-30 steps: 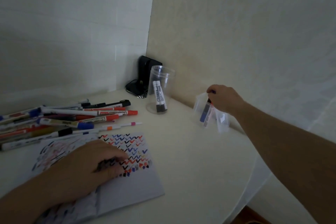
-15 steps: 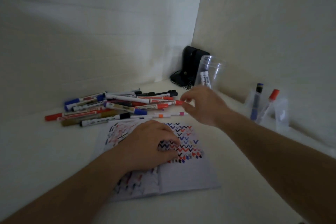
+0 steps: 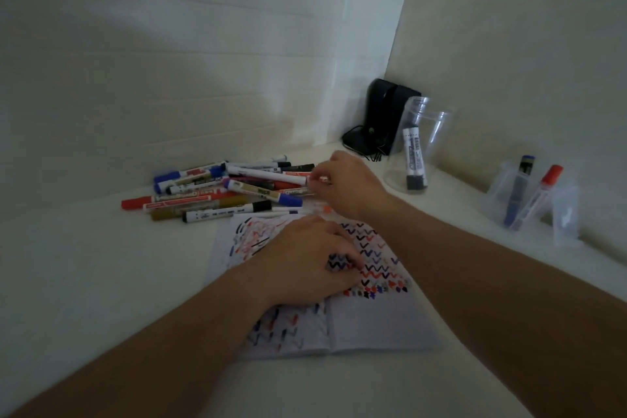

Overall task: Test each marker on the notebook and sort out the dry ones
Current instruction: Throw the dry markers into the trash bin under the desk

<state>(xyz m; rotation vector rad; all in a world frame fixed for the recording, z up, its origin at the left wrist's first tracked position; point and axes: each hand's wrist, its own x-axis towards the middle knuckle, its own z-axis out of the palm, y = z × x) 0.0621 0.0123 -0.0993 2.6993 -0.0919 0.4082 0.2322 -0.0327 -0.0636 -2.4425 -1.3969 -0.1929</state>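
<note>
Markers: loose pile (image 3: 224, 192) lies on white table (image 3: 101, 282) beyond the notebook, caps blue, red, black, one gold barrel; pile is mid-table, left of the right hand
Notebook: open notebook (image 3: 373, 316) lies flat near the table's front, both pages covered in blue, red and black zigzag test marks, rows of small blots at the bottom of the right page
Left hand: left hand (image 3: 305, 261) lies palm down on the notebook over the centre fold, fingers loosely curled onto the paper, holding nothing, just pressing the page
Right hand: right hand (image 3: 349, 183) reaches past the notebook to the right end of the pile, fingertips pinched together at the end of a white marker (image 3: 268, 176); cannot tell whether the grip has fully closed, blurred
Thin pens: two thin pens with pink/orange bands lie between pile and notebook, partly under the right wrist
Round cup: clear cup (image 3: 420, 146) stands right of the pile, two black-capped markers upright inside
Small container: clear container (image 3: 563, 214) far right near the wall, holds a blue marker and a red-capped marker leaning
Black device: black device (image 3: 383, 112) with cable stands in the corner behind the cup
</note>
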